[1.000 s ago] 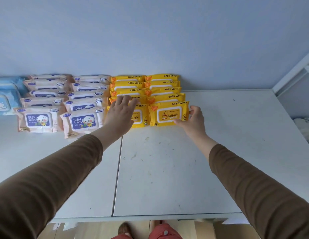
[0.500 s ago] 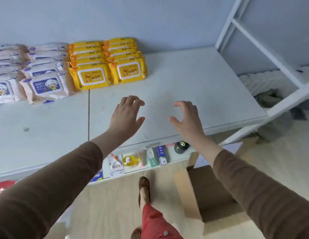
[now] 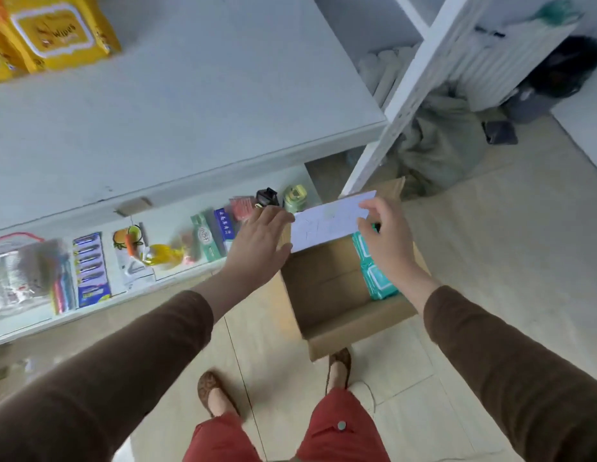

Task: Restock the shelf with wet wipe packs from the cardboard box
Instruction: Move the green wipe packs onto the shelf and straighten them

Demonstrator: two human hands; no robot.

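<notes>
An open cardboard box [image 3: 327, 295] stands on the floor below the shelf, with teal wet wipe packs [image 3: 377, 278] stacked along its right inner side. My left hand [image 3: 260, 241] hovers over the box's left edge with relaxed fingers, holding nothing. Over the teal packs hangs my right hand [image 3: 387, 235], fingers loosely spread and empty. Yellow wipe packs [image 3: 53, 31] lie at the top left on the white shelf [image 3: 197, 105].
A lower shelf [image 3: 157, 258] holds toothpaste boxes, razors and other small goods. A white flap [image 3: 327, 221] lines the box's far side. A white diagonal frame [image 3: 410, 95] and a grey bundle [image 3: 444, 141] stand behind. My feet are beside the box.
My hands left the yellow packs on the shelf and dropped to the box on the floor. My view swung down and to the right.
</notes>
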